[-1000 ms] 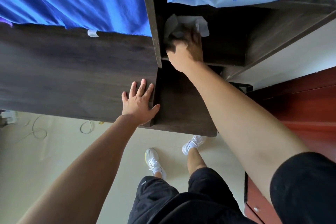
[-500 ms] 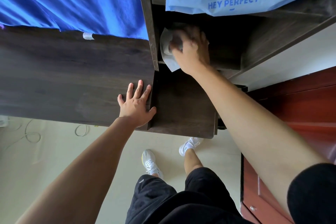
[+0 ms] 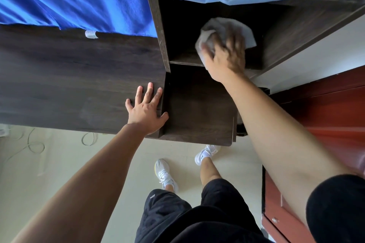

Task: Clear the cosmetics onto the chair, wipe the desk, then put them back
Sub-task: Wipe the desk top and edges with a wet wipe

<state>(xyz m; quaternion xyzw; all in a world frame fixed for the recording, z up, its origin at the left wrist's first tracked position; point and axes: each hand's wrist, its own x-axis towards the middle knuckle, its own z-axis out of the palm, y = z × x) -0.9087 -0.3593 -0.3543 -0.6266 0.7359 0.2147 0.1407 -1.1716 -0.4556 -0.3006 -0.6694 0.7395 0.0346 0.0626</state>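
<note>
Head view: left hand (image 3: 146, 111) fingers spread on desk (image 3: 75, 85), right hand (image 3: 226, 56) fingers clutch one wipe (image 3: 245, 32).

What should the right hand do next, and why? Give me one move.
Probably sweep the crumpled white wipe leftward along the dark wooden shelf toward its upright divider: the right hand presses the wipe mid-shelf, that strip lies bare, and the left hand braces flat on the dark wooden desk top.
</note>
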